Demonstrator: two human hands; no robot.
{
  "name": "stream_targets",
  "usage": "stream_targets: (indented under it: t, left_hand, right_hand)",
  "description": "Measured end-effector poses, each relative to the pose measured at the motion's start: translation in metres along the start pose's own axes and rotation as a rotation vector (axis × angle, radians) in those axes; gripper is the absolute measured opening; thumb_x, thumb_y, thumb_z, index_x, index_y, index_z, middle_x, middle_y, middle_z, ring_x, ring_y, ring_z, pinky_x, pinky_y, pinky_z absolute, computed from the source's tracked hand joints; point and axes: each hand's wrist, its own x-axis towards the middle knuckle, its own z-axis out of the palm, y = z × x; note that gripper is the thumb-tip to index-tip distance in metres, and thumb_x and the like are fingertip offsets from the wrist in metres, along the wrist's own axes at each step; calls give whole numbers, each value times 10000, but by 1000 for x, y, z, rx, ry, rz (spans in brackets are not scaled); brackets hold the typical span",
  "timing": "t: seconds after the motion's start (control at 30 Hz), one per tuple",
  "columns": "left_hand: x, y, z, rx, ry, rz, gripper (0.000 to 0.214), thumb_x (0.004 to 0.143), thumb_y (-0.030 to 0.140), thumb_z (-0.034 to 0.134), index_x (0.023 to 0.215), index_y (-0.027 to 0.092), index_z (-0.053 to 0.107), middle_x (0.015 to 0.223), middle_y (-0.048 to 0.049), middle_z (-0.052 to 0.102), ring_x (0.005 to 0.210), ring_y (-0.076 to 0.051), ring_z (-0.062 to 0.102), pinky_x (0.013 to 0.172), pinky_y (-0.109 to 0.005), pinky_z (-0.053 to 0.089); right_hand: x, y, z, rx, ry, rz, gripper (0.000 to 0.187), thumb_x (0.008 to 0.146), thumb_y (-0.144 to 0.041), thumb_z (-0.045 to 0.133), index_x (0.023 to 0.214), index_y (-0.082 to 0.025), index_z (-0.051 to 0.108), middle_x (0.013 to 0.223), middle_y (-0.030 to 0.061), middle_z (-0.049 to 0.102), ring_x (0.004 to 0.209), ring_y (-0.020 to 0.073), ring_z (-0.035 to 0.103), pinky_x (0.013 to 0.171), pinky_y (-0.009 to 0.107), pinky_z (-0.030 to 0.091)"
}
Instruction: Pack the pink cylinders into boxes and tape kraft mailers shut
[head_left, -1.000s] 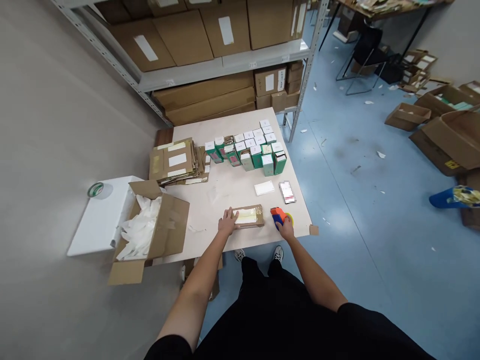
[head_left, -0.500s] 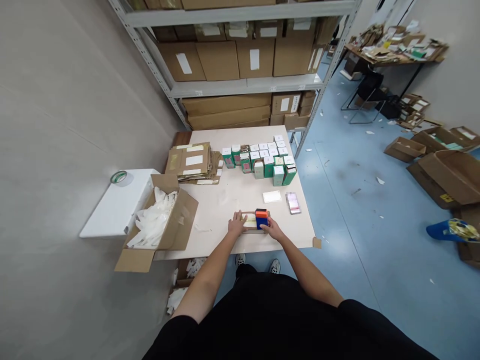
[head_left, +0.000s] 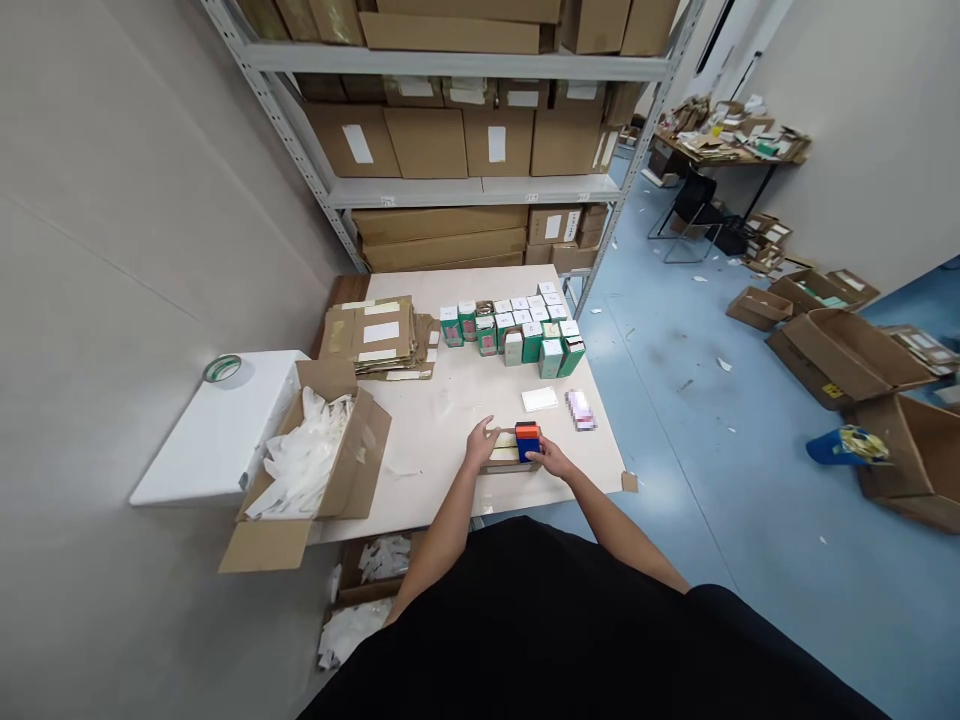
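Note:
A small, flat cardboard box (head_left: 504, 454) with a pale yellowish strip across it lies near the table's front edge. My left hand (head_left: 480, 443) grips its left end, thumb and fingertips at the upper edge. On the right part of the box stands a blue, orange and black block-shaped object (head_left: 528, 443), its exact kind too small to make out. My right hand (head_left: 550, 457) holds this object from the right side, fingers closed against its lower edge. Beyond the hands are a white card (head_left: 540, 399) and a blurred pinkish-purple packet (head_left: 580, 410).
Several green-and-white small boxes (head_left: 531, 342) stand in rows at the table's back right. Flattened cardboard (head_left: 375, 335) is stacked at the back left. An open carton (head_left: 367, 450) of white plastic bags stands at the left edge. Shelving (head_left: 480, 190) rises behind the table (head_left: 435, 440).
My left hand has gone from lying flat on the cardboard box to gripping its upper left edge. My right hand stays at the blue and orange object. The camera view has tilted and shifted.

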Motion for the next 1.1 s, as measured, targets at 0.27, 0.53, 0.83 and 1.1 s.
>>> stream_targets:
  t: [0.27,0.53,0.83,1.1]
  left_hand:
    - [25,61,-6,-125,-334,166,424,818,486,764,1092,165,800,1134,-100,788,1053,-251,712,962,-346,547]
    - [28,66,-11,17,-351,220,205,796,345,708,830,178,822,860,-48,799,848,-213,712,796,-298,525]
    - [21,53,-12,-103,-172,166,176,808,295,665,804,180,799,818,-46,789,815,-190,711,796,-296,538]
    - [11,48,-15,-270,-113,33,71,743,242,770,741,172,776,830,-72,795,807,-200,733,817,-320,573]
  right_hand:
    - [3,-7,1,-83,-28,30,558,737,-521,828,1170,-224,640,1095,52,745,1045,269,692,1002,446,529]
    - [8,-14,6,-120,-52,32,547,711,-533,846,1130,-224,678,1036,41,755,978,264,703,955,433,546]
    - [-1,-8,21,-216,128,-41,576,757,-580,778,1212,-234,698,1127,68,758,1056,305,691,988,469,534]
    - [-10,-31,26,-402,299,-76,525,869,-634,654,1213,-242,709,1146,79,760,1063,298,695,990,459,534]
